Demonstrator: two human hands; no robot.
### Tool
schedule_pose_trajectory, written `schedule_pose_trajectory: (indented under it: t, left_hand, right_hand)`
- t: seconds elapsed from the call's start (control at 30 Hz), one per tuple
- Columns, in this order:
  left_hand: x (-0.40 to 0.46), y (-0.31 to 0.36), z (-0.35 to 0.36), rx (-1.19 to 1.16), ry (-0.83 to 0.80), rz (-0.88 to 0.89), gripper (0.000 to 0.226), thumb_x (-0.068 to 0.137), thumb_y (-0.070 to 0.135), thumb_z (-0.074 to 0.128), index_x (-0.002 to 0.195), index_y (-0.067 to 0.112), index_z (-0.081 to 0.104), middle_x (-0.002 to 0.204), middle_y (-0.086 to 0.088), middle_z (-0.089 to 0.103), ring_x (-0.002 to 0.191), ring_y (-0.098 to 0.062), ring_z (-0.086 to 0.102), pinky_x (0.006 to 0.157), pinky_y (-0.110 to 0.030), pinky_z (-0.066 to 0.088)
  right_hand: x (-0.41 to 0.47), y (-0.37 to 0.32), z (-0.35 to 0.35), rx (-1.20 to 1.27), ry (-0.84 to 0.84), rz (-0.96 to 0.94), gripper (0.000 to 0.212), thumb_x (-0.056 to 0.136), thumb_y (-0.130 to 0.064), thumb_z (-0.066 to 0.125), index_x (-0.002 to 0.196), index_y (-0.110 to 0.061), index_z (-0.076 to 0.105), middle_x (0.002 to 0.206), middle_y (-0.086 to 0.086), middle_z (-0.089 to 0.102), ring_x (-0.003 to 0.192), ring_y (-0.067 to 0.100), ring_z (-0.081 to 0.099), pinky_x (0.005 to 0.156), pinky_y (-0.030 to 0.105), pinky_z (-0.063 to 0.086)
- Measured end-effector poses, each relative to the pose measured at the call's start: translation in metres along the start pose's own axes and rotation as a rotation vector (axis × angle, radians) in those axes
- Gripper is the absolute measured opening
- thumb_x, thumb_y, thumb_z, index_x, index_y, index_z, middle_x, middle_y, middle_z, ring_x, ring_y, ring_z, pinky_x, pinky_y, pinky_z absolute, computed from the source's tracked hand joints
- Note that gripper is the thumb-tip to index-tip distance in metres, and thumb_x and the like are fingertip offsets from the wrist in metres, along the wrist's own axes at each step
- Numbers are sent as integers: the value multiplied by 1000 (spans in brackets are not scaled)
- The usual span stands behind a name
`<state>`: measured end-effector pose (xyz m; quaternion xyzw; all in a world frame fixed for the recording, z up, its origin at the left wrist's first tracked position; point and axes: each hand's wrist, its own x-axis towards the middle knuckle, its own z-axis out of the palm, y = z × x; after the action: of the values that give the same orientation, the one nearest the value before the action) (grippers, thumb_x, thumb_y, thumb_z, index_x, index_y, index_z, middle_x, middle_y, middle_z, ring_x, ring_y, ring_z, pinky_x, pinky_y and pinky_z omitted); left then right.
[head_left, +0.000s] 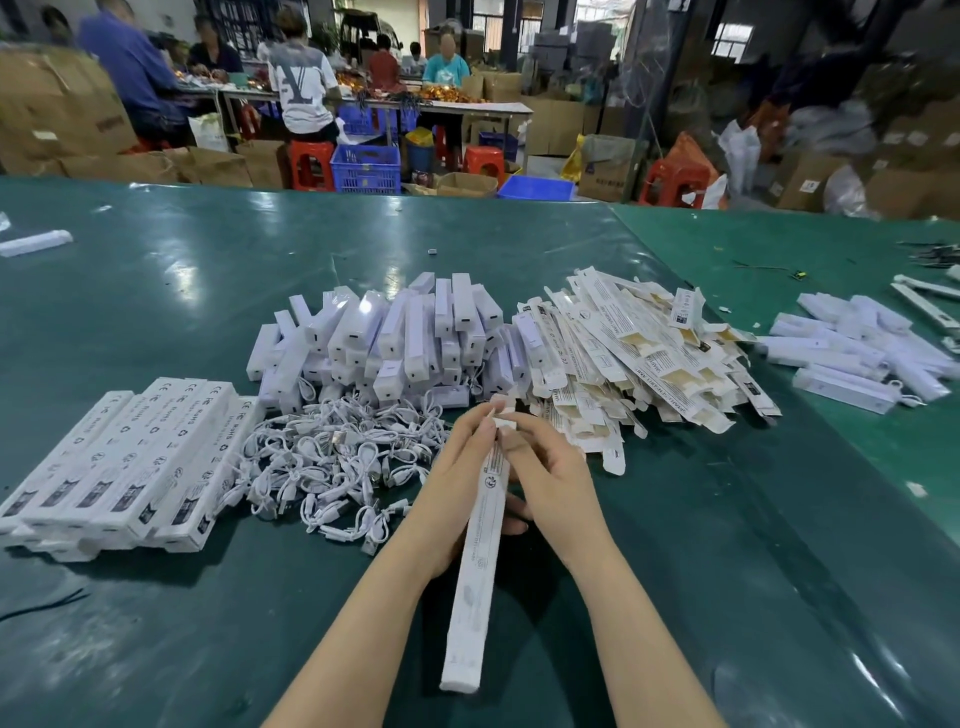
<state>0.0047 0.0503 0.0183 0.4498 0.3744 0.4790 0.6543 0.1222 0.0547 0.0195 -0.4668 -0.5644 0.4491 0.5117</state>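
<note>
both hands grip long carton — cable heap just left

On the green table, closed printed boxes lie side by side at nine o'clock, a tangle of white cables just beside them. White plastic units heap at eleven o'clock, flat unfolded cartons at one, a smaller white pile at three. A blue crate and red stools stand at twelve.

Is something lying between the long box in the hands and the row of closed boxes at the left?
Yes. The heap of white cables lies between the long box and the closed boxes. Carried above the heap, the box would likely pass freely.
</note>
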Motion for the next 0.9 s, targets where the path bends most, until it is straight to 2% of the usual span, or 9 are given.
schedule_pose_trajectory:
  t: [0.1,0.2,0.33,0.4,0.57,0.63,0.73,0.8,0.9]
  left_hand:
    - [1,-3,-1,27,45,-13,23,103,40,41,118,33,58,95,-4,74,64,-20,68,50,-30,54]
    - [3,-6,-2,49,66,-28,25,105,38,39,116,23,56,97,-7,73,68,-19,69,53,-32,55]
    - [2,-5,-2,47,68,-44,26,105,36,41,116,19,57,75,-9,69,57,-21,66,50,-31,54]
    - [2,-5,-1,27,59,-59,25,105,34,42,115,17,57,71,-10,66,53,-23,63,48,-30,52]
    - [1,-6,0,86,2,-75,26,105,35,43,118,22,61,74,-8,67,55,-23,63,50,-30,53]
    - [0,-6,1,109,-10,-55,27,104,36,43,127,29,56,76,-8,68,57,-24,64,51,-32,54]
    - [0,-6,2,112,20,-36,39,102,40,47,136,55,34,78,-11,70,58,-28,66,52,-33,56]
    - [1,-7,1,96,35,-64,51,101,41,49,142,54,21,78,-9,72,59,-27,66,53,-32,55]
    - [1,-7,-1,121,-1,-62,63,99,31,57,147,46,21,88,-9,74,63,-27,68,55,-33,55]
  right_hand:
    - [-1,2,3,-123,22,-55,18,98,-33,54,103,-49,58,88,-19,68,81,0,63,72,19,48]
    - [-2,3,2,-176,45,-52,29,96,-39,54,116,-54,40,88,-13,67,79,-2,63,65,11,47]
    - [-2,-1,2,-131,73,-27,10,96,-36,55,93,-45,57,73,-16,65,62,0,59,59,16,47]
    - [-1,-3,0,-47,87,25,14,97,-30,56,85,-35,62,65,-15,62,52,2,55,50,17,46]
    - [2,-9,-6,199,167,280,10,94,-29,59,103,-32,61,76,-3,66,55,5,58,51,17,49]
    - [2,-12,-7,231,145,282,11,94,-22,59,94,-26,69,72,-1,66,58,10,58,51,20,49]
    - [-1,-16,-5,245,92,251,24,93,-18,61,74,-27,72,66,2,61,50,12,56,44,27,46]
    - [-1,-16,-4,240,81,256,26,93,-17,60,73,-27,72,66,2,62,49,11,57,44,26,45]
    - [1,-16,-7,261,101,292,24,93,-14,58,79,-25,74,70,-5,67,51,6,58,49,20,47]
